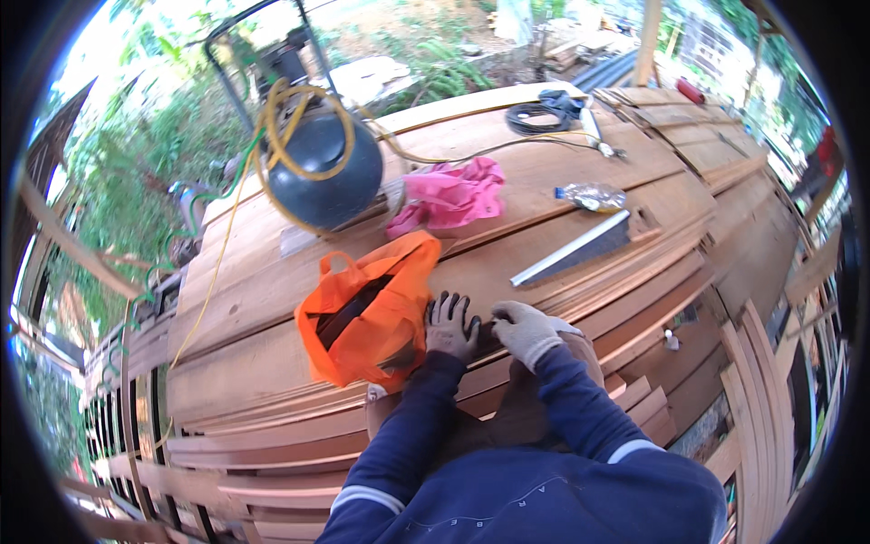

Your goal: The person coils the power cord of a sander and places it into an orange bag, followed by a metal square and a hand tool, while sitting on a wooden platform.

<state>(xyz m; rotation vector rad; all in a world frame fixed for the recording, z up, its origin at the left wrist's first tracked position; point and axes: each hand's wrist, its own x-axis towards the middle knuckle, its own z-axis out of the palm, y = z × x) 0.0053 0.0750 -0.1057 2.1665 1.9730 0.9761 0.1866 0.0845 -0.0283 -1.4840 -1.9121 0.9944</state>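
Both my hands wear pale work gloves and are close together over the front edge of the stacked boards [236, 385]. My left hand [451, 328], dark at the fingertips, lies against the right side of an orange bag [412, 272] with its fingers spread. The bag gapes at the top and something dark shows inside. My right hand [527, 334] has its fingers curled in, just above my knee. A small dark patch lies between the hands; whether the right fingers hold it is hidden. Beyond them rests a handsaw [580, 248] with a wooden handle.
Left of centre stands a dark air compressor [326, 168] draped with a yellow hose [347, 145]. Nearby lie a crumpled pink cloth [458, 192], a clear plastic bottle [594, 197] and a coiled black cable [530, 120]. Boards [752, 390] lean at the right.
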